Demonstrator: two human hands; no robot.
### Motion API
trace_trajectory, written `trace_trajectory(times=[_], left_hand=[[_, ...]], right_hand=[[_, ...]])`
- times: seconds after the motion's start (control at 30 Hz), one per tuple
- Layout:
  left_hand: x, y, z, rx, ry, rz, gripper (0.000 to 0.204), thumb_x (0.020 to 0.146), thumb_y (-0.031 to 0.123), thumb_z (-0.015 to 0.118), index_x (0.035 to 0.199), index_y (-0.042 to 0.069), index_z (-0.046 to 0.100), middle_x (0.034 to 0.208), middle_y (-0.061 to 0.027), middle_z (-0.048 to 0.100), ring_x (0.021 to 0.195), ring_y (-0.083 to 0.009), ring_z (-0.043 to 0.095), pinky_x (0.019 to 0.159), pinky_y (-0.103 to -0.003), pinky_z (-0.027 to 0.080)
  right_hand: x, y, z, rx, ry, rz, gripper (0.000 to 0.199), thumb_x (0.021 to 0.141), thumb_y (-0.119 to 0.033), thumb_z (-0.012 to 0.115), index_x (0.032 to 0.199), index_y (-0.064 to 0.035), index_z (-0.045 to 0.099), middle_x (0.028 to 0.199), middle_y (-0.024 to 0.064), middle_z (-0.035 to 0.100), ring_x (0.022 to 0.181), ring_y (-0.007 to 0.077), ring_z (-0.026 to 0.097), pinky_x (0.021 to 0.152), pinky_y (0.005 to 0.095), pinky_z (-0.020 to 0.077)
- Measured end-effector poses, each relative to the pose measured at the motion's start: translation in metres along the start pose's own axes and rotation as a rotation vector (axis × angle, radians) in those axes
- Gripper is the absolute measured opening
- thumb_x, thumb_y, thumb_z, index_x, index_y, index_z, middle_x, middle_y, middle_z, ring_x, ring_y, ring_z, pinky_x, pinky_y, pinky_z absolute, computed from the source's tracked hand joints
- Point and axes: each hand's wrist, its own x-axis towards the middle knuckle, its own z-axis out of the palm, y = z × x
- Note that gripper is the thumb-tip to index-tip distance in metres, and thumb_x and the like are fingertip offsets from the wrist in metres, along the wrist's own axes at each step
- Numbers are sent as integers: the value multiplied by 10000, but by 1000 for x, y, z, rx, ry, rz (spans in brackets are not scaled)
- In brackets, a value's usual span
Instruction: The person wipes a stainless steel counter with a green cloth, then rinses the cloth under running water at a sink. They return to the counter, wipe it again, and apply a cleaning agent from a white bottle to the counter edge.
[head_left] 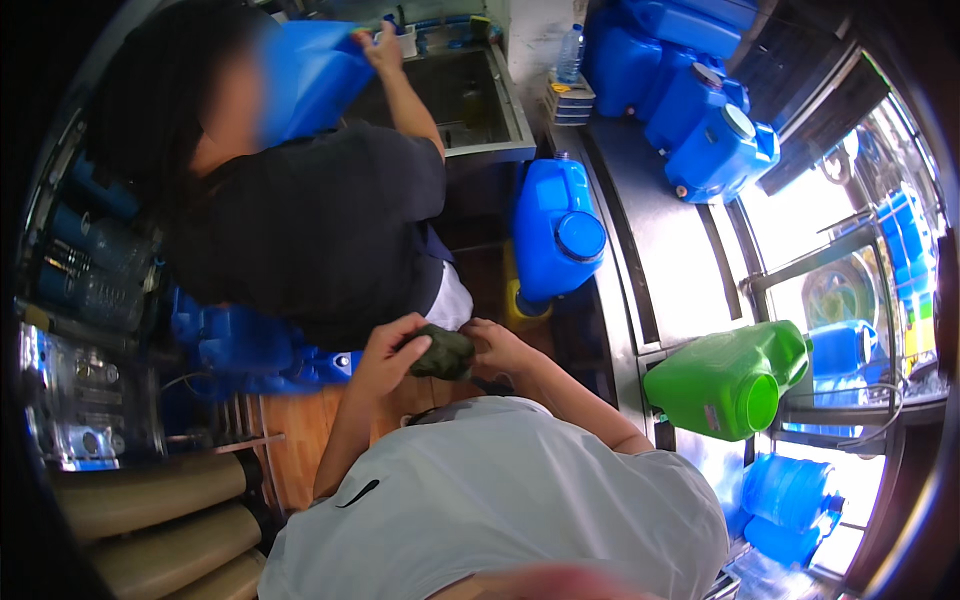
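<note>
In front of my body, a crumpled dark green cloth [443, 352] is bunched between my two hands. My left hand [390, 355] grips its left side, thumb on top. The fingers of my right hand [498, 348] are closed at its right edge, partly hidden by the cloth. Beyond my hands stands a co-worker in a black shirt [300, 220], facing the sink. The co-worker's hand [382, 52] rests at the edge of a tilted blue water container [318, 75].
A metal sink [525, 140] is at the back. On the right, a blue container [555, 225] stands upright beside a dark counter [655, 240] bearing a green container [715, 380] and several blue ones [710, 150]. Tan rolled cylinders [150, 495] lie at lower left.
</note>
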Motion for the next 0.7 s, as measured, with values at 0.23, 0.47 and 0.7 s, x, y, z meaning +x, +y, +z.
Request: trace_trajectory(times=[0.23, 0.47, 0.7], left_hand=[[-23, 18, -42, 88, 150, -64, 73, 905, 88, 561, 895, 17, 576, 747, 49, 524, 722, -14, 471, 621, -201, 393], [-81, -52, -120, 682, 84, -522, 204, 870, 225, 635, 905, 23, 633, 759, -88, 625, 678, -171, 590, 621, -316, 450], [-101, -92, -185, 827, 292, -480, 261, 829, 244, 654, 930, 3, 646, 841, -168, 667, 796, -308, 651, 715, -392, 489]], right_hand=[[2, -4, -9, 44, -167, 173, 455, 744, -197, 677, 1153, -11, 610, 1068, 212, 651, 1034, 356, 613, 919, 420, 472], [17, -30, -5, 194, -320, 209, 408, 824, -82, 637, 1222, -49, 555, 1066, 181, 650, 1028, 288, 624, 900, 394, 466], [63, -56, 69, 39, -358, 0, 389, 901, -131, 561, 1285, -74, 525, 1207, 157, 598, 1172, 280, 542, 992, 357, 410]])
